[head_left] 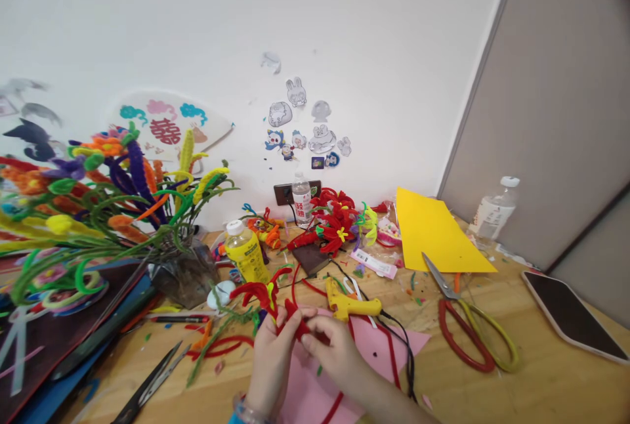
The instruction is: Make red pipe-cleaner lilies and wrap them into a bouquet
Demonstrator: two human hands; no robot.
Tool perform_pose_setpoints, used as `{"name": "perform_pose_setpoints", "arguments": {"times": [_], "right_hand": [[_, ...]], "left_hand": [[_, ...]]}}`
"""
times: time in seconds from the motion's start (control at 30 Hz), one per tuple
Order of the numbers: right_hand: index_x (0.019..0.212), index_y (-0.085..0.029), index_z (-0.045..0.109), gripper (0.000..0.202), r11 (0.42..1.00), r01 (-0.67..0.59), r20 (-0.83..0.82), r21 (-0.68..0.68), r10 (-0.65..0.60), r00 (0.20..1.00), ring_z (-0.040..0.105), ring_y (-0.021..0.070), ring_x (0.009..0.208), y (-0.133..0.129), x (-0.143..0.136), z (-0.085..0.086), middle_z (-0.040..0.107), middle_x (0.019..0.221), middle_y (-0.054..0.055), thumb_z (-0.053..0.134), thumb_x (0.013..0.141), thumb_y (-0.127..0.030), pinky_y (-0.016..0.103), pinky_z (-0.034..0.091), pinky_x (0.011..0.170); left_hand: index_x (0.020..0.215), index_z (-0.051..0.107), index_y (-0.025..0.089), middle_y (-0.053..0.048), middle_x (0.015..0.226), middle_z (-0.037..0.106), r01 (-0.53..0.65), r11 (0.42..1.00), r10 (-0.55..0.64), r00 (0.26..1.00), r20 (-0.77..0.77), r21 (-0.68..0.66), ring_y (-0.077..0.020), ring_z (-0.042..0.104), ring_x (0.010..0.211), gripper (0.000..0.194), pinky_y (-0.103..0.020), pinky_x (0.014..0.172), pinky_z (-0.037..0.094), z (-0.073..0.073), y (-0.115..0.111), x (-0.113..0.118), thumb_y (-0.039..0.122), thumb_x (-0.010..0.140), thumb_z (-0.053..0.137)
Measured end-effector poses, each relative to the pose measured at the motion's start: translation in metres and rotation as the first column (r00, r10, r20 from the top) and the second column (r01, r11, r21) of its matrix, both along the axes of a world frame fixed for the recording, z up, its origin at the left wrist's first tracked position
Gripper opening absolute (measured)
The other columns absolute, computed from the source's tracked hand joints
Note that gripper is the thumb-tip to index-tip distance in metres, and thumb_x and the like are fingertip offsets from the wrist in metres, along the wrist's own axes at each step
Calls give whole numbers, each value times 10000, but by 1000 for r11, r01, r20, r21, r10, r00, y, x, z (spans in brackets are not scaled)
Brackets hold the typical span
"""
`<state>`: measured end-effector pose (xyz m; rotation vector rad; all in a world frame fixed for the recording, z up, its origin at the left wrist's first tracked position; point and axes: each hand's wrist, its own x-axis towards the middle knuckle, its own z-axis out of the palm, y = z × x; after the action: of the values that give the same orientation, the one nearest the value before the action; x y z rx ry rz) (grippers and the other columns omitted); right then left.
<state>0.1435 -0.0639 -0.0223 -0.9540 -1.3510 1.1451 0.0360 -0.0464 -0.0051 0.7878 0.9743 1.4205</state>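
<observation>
Near the front middle of the table, my left hand (275, 352) is closed on a red pipe-cleaner flower (253, 291) with a yellow centre. Its red petals stick out above my fingers, to the left. My right hand (327, 345) meets it, thumb and fingers pinching a red petal (294, 327) of fuzzy pipe cleaner. How the petal joins the flower is hidden by my fingers. Beneath both hands lies a pink sheet (308, 388) with red pipe cleaners (388, 352) across it. A yellow hot glue gun (352, 302) rests just beyond my right hand.
Red-and-yellow-handled scissors (467, 325) and a phone (573, 312) lie right, below a yellow sheet (436, 233). Black scissors (150, 378) lie front left. A vase (184, 273) of pipe-cleaner flowers stands left, beside a yellow-labelled bottle (246, 250). Red flowers (337, 217) sit by the wall.
</observation>
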Motion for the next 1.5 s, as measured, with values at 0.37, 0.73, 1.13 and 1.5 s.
{"name": "perform_pose_setpoints", "arguments": {"times": [0.37,0.73,1.13,1.5], "right_hand": [[754,-158,626,257,996,36,38,-77,-33,999,545,152,638,10,13,6,586,687,20,567,744,-408,263,438,575],[737,-142,575,276,938,-24,40,-345,41,998,387,69,314,20,26,2,420,390,-92,587,717,-417,183,311,343],[711,-151,553,400,952,-198,-161,-233,163,973,448,78,396,13,38,32,534,485,-33,590,690,-548,199,345,419],[583,-171,475,426,980,-117,6,-159,120,993,397,65,406,16,44,22,448,469,-61,569,721,-563,188,297,411]], "left_hand": [[639,423,198,40,624,584,-91,991,108,975,-195,94,-155,600,684,343,-259,673,472,6,13,-19,362,611,722],[559,643,194,-19,587,611,263,919,19,716,-698,295,-181,536,577,104,-259,572,439,9,11,-25,256,573,726],[471,474,210,21,473,509,340,934,-248,837,-488,109,-156,516,515,328,-274,585,472,17,1,-13,401,593,710],[589,336,220,31,523,600,364,928,-306,866,-396,78,-143,582,575,410,-238,573,444,17,-1,-17,398,631,703]]}}
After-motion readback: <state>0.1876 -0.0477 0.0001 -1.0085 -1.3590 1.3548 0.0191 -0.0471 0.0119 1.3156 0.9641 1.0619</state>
